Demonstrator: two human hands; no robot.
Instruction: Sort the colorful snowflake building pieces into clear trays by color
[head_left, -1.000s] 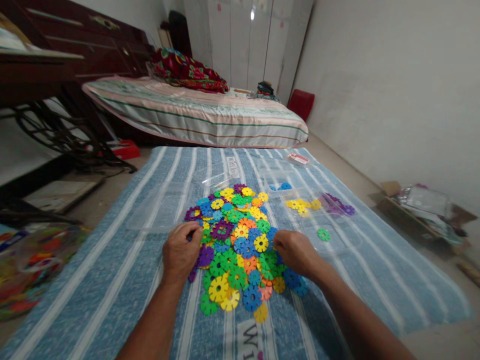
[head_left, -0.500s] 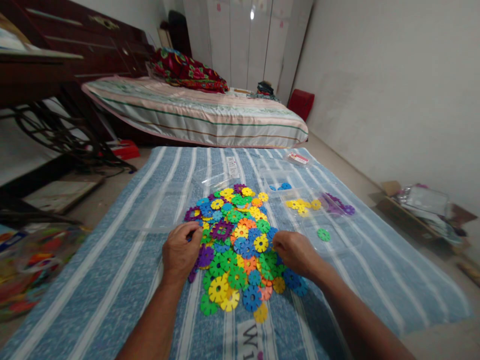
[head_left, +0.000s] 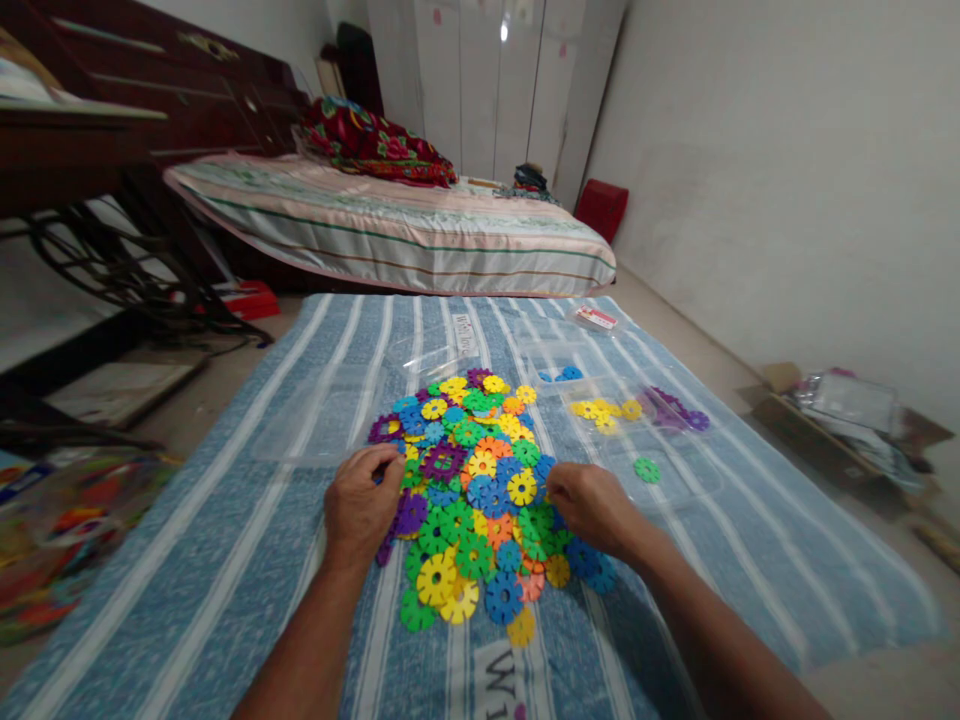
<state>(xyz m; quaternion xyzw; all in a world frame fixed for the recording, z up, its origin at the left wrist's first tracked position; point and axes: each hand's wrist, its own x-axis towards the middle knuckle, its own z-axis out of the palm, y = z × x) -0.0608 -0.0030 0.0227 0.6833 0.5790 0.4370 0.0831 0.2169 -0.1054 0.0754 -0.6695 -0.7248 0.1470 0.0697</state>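
A heap of plastic snowflake discs [head_left: 474, 552] in yellow, green, blue, orange and purple lies on the striped cloth. My left hand [head_left: 361, 508] is at the heap's left edge, its fingers curled in; a dark blue bit shows at the fingertips, too small to name. Close by it lie a square purple piece [head_left: 442, 461] and a round purple disc [head_left: 411, 512]. On the heap's right side my right hand [head_left: 589, 502] is closed, its fingertips hidden beside blue discs. What it holds, if anything, cannot be seen.
Right of the heap, a clear divided tray [head_left: 686, 490] holds yellow, purple and green pieces. A clear box [head_left: 555, 350] behind has blue discs. A transparent lid [head_left: 311, 425] lies at left. Beyond the table [head_left: 225, 560] stands a bed [head_left: 420, 235]; a cardboard box [head_left: 832, 430] sits at right.
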